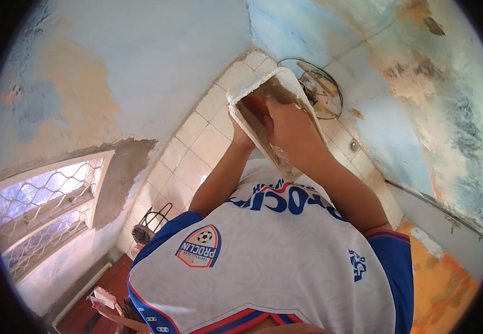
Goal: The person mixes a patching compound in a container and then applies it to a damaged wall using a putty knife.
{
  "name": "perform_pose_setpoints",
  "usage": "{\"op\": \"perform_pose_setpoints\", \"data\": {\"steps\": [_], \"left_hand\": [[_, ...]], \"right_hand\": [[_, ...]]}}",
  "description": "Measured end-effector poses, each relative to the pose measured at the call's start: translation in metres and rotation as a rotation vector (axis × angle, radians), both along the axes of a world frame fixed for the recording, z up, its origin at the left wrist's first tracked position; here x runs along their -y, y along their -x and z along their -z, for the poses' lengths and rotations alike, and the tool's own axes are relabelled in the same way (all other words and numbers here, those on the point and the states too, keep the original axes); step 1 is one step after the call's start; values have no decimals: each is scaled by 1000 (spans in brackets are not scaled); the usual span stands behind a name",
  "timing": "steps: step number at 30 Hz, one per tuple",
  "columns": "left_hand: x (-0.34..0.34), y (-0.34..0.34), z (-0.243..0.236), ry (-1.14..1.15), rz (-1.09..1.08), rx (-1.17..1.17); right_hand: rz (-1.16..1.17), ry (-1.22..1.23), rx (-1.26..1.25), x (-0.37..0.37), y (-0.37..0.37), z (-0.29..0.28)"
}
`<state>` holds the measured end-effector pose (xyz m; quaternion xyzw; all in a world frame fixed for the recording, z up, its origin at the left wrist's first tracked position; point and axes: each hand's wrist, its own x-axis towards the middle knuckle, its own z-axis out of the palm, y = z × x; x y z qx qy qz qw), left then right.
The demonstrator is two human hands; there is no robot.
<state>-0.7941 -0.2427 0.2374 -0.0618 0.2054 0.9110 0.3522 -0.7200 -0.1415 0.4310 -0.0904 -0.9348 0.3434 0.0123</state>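
A white, straight-sided plastic bucket (293,79) is tipped in front of my chest, its rim and inner walls smeared with pale plaster. My left hand (242,132) grips it by the outer left side, and most of those fingers are hidden behind the wall. Inside the mouth is my right hand (293,129), its fingers closed at a reddish-orange thing (254,103) that lies in shadow. The kind of that thing cannot be made out. The bottom of the bucket is dark and mostly hidden by my right hand.
Pale tiles (198,133) cover the floor, with a round drain (354,145) at right. A black cable loop (339,92) and wood scraps lie beyond the bucket. Patchy walls (420,106) rise on both sides; a grilled window (46,206) is left. A black wire frame (158,214) stands near my left elbow.
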Motion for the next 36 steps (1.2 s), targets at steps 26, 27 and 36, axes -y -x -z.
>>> {"op": "perform_pose_setpoints", "data": {"steps": [26,27,36], "left_hand": [[69,176,-15,-91,-285,-205],[67,180,-2,-59,-292,-228],[25,229,-2,-160,-296,-120]], "right_hand": [[-115,-21,16,76,209,-8],[-155,26,9,73,213,-9],[-140,-61,4,30,258,-26]]}}
